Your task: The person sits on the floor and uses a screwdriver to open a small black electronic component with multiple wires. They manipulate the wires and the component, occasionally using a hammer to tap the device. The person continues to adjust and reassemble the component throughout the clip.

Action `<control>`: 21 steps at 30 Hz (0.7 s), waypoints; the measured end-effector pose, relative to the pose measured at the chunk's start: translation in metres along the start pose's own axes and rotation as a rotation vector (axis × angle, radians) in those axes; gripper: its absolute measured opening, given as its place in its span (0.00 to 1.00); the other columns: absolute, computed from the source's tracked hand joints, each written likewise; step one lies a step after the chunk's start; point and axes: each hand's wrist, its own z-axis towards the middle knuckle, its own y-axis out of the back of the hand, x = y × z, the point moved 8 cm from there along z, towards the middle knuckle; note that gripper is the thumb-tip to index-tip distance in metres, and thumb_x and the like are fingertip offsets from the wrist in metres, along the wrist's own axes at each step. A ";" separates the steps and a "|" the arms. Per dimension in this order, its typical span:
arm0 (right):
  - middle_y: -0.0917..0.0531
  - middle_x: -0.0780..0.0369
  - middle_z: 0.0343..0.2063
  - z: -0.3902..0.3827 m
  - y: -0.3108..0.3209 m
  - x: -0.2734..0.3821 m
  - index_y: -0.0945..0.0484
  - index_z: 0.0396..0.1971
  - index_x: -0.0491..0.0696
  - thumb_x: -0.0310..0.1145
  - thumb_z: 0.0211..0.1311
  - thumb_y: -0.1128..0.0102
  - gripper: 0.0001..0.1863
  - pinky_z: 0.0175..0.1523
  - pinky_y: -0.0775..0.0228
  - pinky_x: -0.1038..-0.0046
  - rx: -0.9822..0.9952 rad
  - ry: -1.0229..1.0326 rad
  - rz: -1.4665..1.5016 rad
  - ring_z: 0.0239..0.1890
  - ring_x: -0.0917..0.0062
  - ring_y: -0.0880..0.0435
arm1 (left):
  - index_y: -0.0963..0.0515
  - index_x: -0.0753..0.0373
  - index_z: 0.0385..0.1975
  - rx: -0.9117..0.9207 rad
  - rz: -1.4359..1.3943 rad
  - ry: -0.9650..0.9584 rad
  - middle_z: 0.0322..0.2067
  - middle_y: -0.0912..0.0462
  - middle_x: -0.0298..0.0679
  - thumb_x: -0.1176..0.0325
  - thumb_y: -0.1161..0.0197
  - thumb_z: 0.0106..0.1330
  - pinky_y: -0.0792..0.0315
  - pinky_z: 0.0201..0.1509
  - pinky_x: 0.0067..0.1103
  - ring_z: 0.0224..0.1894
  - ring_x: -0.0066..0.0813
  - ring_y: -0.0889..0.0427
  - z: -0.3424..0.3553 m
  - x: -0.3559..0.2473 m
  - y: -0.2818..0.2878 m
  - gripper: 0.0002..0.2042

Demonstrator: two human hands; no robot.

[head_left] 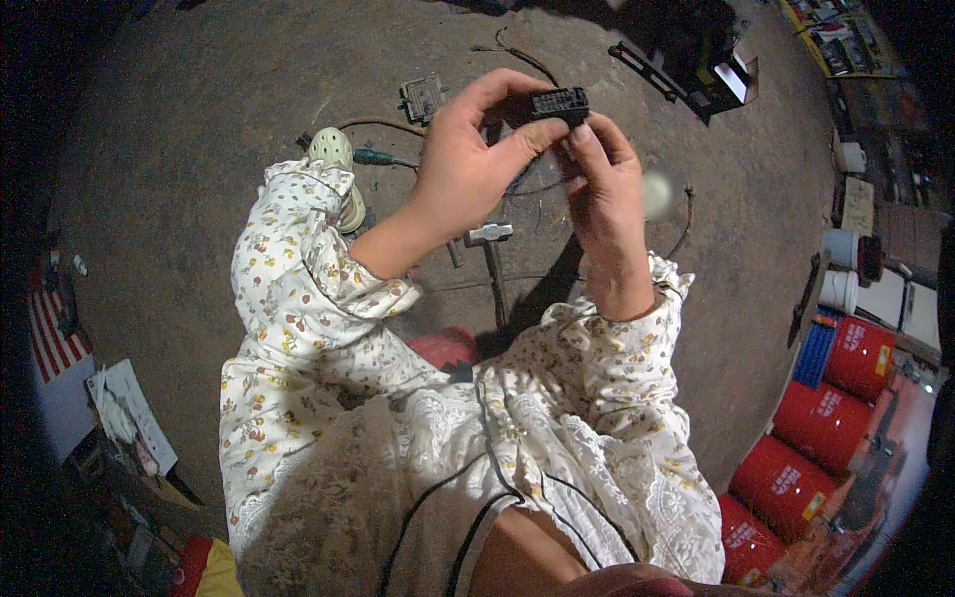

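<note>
Between my two hands, raised in the upper middle of the head view, is a small black plastic block like a connector (pixel 557 103). My left hand (pixel 482 149) is closed on it, thumb along its lower side. My right hand (pixel 607 189) grips it from below right with thumb and fingertips. Beneath them on the floor lie a hammer (pixel 493 259) with a dark handle, a green-handled tool (pixel 373 158), a flat metal part (pixel 424 98) and dark cables (pixel 517 50).
A dark metal object (pixel 726 80) lies at the upper right. Red drums (pixel 816 418), white buckets (pixel 838 291) and other clutter line the right side. Papers and boards (pixel 129 418) lie at the left. My bent legs (pixel 284 214) in floral trousers frame the work area.
</note>
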 end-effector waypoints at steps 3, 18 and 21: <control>0.20 0.63 0.37 0.001 -0.002 0.035 0.24 0.38 0.40 0.27 0.55 0.39 0.11 0.46 0.33 0.81 -0.012 0.255 -0.380 0.39 0.79 0.22 | 0.24 0.63 0.36 -0.049 0.247 -0.093 0.30 0.21 0.34 0.73 0.35 0.54 0.30 0.37 0.16 0.32 0.20 0.23 0.000 -0.011 0.003 0.10; 0.22 0.65 0.28 -0.027 0.007 0.091 0.25 0.32 0.40 0.28 0.56 0.40 0.07 0.40 0.34 0.82 -0.279 0.778 -0.522 0.32 0.83 0.26 | 0.22 0.56 0.38 0.237 1.103 -0.336 0.31 0.22 0.36 0.67 0.36 0.50 0.33 0.35 0.27 0.31 0.37 0.26 -0.006 0.011 -0.016 0.14; 0.22 0.66 0.28 0.000 0.054 0.083 0.25 0.35 0.40 0.32 0.59 0.42 0.11 0.32 0.34 0.86 -0.365 0.503 -0.304 0.27 0.87 0.26 | 0.22 0.59 0.37 0.158 1.045 -0.305 0.30 0.22 0.39 0.66 0.35 0.51 0.30 0.36 0.28 0.31 0.39 0.23 0.004 0.025 -0.004 0.13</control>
